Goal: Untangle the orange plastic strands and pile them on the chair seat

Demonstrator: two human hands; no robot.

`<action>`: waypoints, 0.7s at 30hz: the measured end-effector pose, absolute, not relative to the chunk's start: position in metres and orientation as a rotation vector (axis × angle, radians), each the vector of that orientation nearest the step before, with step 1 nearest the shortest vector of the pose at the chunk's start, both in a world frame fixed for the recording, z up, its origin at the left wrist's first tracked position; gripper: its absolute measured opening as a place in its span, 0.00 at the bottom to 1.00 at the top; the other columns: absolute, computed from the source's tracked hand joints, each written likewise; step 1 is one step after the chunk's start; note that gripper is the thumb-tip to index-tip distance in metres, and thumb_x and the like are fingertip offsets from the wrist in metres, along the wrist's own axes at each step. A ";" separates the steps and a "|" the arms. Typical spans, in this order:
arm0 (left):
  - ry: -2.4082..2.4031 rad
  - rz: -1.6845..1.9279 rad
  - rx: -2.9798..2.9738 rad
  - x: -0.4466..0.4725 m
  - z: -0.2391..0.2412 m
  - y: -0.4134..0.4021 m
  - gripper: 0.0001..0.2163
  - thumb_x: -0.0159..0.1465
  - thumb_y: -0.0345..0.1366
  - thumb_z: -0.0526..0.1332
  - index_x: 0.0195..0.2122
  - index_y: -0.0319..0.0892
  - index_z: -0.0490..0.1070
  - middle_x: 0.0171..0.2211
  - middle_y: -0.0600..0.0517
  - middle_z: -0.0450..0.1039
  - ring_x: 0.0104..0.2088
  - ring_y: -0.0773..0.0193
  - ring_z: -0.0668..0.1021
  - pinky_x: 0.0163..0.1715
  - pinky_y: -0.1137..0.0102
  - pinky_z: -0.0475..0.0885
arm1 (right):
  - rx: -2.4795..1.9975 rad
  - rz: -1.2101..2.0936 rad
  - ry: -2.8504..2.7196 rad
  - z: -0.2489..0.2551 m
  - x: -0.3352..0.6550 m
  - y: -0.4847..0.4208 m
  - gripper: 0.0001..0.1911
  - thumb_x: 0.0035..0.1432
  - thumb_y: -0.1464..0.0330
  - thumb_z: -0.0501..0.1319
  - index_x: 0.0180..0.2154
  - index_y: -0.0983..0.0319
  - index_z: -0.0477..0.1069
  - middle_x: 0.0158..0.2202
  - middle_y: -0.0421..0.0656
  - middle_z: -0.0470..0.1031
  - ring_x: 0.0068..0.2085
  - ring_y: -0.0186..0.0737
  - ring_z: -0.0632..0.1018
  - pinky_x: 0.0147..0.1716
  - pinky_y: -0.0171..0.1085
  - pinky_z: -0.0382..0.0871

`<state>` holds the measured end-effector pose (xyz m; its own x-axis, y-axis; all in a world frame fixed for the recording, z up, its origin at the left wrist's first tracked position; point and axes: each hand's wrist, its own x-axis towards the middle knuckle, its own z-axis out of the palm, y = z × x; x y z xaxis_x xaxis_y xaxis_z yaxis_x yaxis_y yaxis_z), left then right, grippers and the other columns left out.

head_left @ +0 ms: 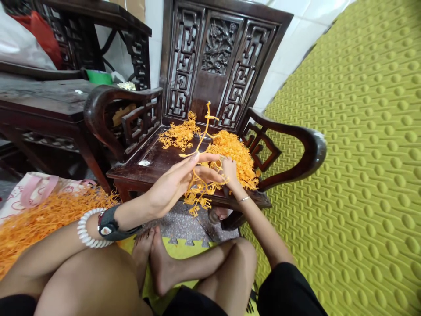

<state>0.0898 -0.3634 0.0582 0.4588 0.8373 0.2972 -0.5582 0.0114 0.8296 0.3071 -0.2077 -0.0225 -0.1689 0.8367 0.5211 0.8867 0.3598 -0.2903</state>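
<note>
Together, left hand [173,182] and right hand [230,172] raised, fingers pinched on one orange plastic sprig [201,177] above chair seat [154,160].

Orange plastic sprig [201,175], dark brown carved chair [213,57], yellow-green bumpy mat [355,153], white bead bracelet [86,230]

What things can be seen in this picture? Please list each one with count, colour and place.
orange plastic sprig: one, orange, held in both hands before the chair
orange pieces pile: one, orange, on the chair seat
loose orange heap: one, orange, lower left
wooden chair: one, dark brown, centre
side table: one, dark brown, left
foam mat: one, yellow-green, right
pink bag: one, pink and white, left
left hand: pinching the sprig
right hand: gripping the sprig
</note>
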 end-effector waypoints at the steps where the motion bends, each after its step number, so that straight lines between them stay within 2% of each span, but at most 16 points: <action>1: 0.308 1.119 1.088 0.090 0.059 -0.363 0.16 0.70 0.41 0.47 0.50 0.43 0.71 0.34 0.51 0.77 0.39 0.67 0.76 0.44 0.74 0.66 | -1.454 -0.110 -2.013 -0.023 0.308 -0.208 0.03 0.51 0.70 0.62 0.29 0.63 0.70 0.30 0.43 0.70 0.37 0.39 0.67 0.40 0.38 0.61; 4: 0.271 1.121 1.007 0.091 0.061 -0.363 0.16 0.71 0.39 0.46 0.50 0.43 0.71 0.34 0.51 0.77 0.39 0.67 0.77 0.45 0.73 0.68 | -1.401 -0.132 -2.039 -0.020 0.312 -0.209 0.07 0.51 0.72 0.60 0.36 0.63 0.72 0.42 0.49 0.72 0.47 0.45 0.66 0.47 0.43 0.60; 6: 0.254 1.126 0.941 0.090 0.062 -0.363 0.17 0.71 0.38 0.44 0.49 0.44 0.71 0.32 0.52 0.77 0.37 0.67 0.77 0.44 0.72 0.69 | -1.404 -0.134 -2.096 -0.014 0.315 -0.211 0.08 0.51 0.73 0.60 0.35 0.63 0.73 0.50 0.51 0.70 0.54 0.51 0.62 0.52 0.48 0.57; 8: 0.261 1.145 0.883 0.090 0.063 -0.361 0.18 0.71 0.37 0.43 0.47 0.44 0.72 0.30 0.53 0.76 0.35 0.67 0.78 0.42 0.72 0.71 | -1.419 -0.111 -2.181 -0.009 0.317 -0.213 0.06 0.51 0.73 0.60 0.31 0.62 0.75 0.51 0.49 0.70 0.58 0.56 0.59 0.55 0.52 0.52; 10: 0.273 1.175 0.838 0.090 0.065 -0.360 0.18 0.71 0.37 0.42 0.47 0.45 0.72 0.29 0.53 0.76 0.33 0.67 0.78 0.40 0.72 0.72 | -1.430 -0.069 -2.260 -0.006 0.318 -0.214 0.08 0.52 0.74 0.59 0.27 0.61 0.76 0.51 0.48 0.72 0.60 0.57 0.57 0.57 0.54 0.48; 14: 0.291 1.230 0.768 0.090 0.066 -0.357 0.18 0.71 0.37 0.42 0.50 0.46 0.70 0.28 0.54 0.76 0.34 0.67 0.79 0.43 0.71 0.72 | -1.433 0.029 -2.318 -0.007 0.318 -0.216 0.07 0.50 0.75 0.60 0.30 0.62 0.78 0.50 0.50 0.73 0.61 0.59 0.58 0.59 0.57 0.44; 16: 0.289 1.242 0.737 0.090 0.066 -0.355 0.19 0.72 0.36 0.41 0.51 0.46 0.70 0.27 0.55 0.76 0.36 0.67 0.79 0.44 0.70 0.72 | -1.403 0.082 -2.303 -0.007 0.316 -0.219 0.07 0.49 0.73 0.63 0.33 0.63 0.77 0.50 0.51 0.73 0.60 0.59 0.60 0.59 0.58 0.44; 18: 0.268 1.241 0.710 0.090 0.066 -0.355 0.19 0.72 0.36 0.41 0.51 0.46 0.70 0.27 0.55 0.76 0.36 0.66 0.80 0.45 0.70 0.72 | -1.346 0.128 -2.249 -0.004 0.312 -0.225 0.10 0.53 0.68 0.62 0.37 0.63 0.77 0.51 0.51 0.72 0.59 0.56 0.63 0.60 0.56 0.47; 19: 0.256 1.239 0.702 0.090 0.066 -0.354 0.19 0.72 0.36 0.40 0.51 0.46 0.70 0.27 0.55 0.76 0.36 0.66 0.80 0.45 0.70 0.73 | -1.311 0.151 -2.213 -0.002 0.310 -0.231 0.13 0.57 0.64 0.58 0.39 0.63 0.76 0.52 0.51 0.72 0.58 0.53 0.65 0.59 0.54 0.51; 21: 0.237 1.241 0.695 0.090 0.065 -0.354 0.19 0.72 0.36 0.40 0.52 0.46 0.69 0.27 0.55 0.76 0.37 0.66 0.80 0.45 0.69 0.73 | -1.230 0.206 -2.151 0.003 0.303 -0.246 0.24 0.65 0.58 0.43 0.42 0.61 0.75 0.51 0.48 0.73 0.54 0.45 0.70 0.56 0.47 0.60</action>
<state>0.0901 -0.3539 0.0655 0.3312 0.9224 0.1988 -0.7844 0.1521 0.6013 0.3034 -0.2460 0.0029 -0.3543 0.8179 0.4534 0.7169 0.5489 -0.4300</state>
